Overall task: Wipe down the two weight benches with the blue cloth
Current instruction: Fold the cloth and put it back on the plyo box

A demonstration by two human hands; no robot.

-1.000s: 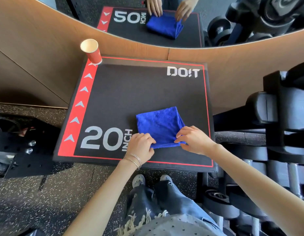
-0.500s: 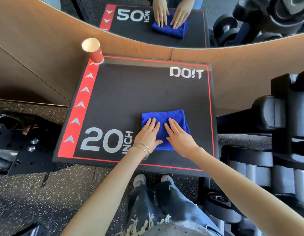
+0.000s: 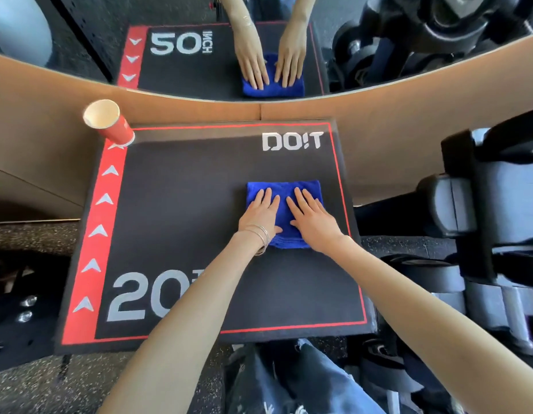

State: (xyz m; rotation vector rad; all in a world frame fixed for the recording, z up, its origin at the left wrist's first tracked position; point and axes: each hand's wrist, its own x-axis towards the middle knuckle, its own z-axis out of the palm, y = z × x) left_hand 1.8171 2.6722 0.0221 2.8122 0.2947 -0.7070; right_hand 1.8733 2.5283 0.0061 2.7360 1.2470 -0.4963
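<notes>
Both hands are flat. My left hand (image 3: 260, 215) and my right hand (image 3: 311, 222) lie side by side, fingers straight, palms pressing down on the blue cloth (image 3: 284, 189). Nothing gripped, nothing pinched, just open palms on top. Thin bangles (image 3: 262, 236) sit at my left wrist.

The cloth is folded into a thick square pad. It lies on the right half of the black padded box (image 3: 193, 189), the one with the red border, "DO!T" at the far corner and a big "20" near me.

A red paper cup (image 3: 109, 124) stands on the far left corner, well apart from the cloth. The mirror (image 3: 184, 73) ahead shows the same two palms on the pad, and dumbbells (image 3: 438, 276) are racked off to my right.

How far along is the job? By my reckoning, right at the start. The cloth is folded and ready, but no weight bench is in view and nothing shows one wiped. Both benches look left to do, so I'd next take hold of the pad and carry it to the first.
</notes>
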